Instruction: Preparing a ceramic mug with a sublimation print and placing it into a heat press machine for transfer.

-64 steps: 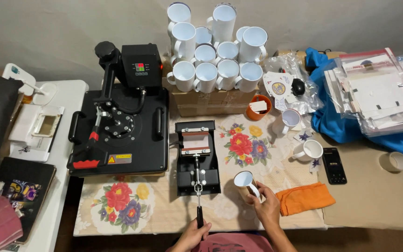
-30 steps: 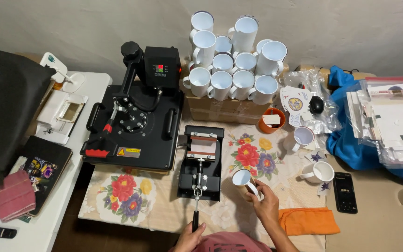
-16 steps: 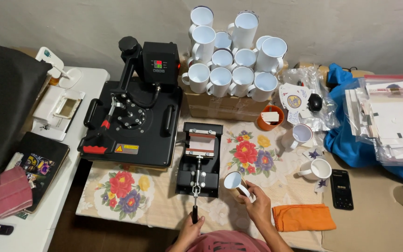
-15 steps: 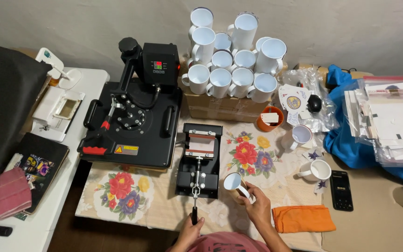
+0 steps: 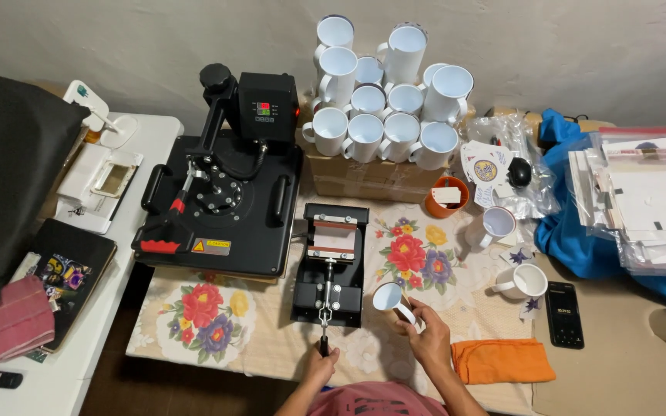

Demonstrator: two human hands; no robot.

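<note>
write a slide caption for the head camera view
Left hand grips the mug press lever while right hand holds a white mug beside it.

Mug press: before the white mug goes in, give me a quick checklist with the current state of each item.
1. Right hand has a firm hold on the white mug: ok, the hand holds it at the handle, raised off the cloth.
2. Left hand on the press lever: ok, gripping its black end.
3. Mug press open enough to take the mug: cannot tell from above.
4. Path from mug to press free: ok, only the floral cloth lies between them.
5. Press heated: cannot tell.
6. Transfer sheet wrapped on the mug: cannot tell, its outside is hidden.
</note>
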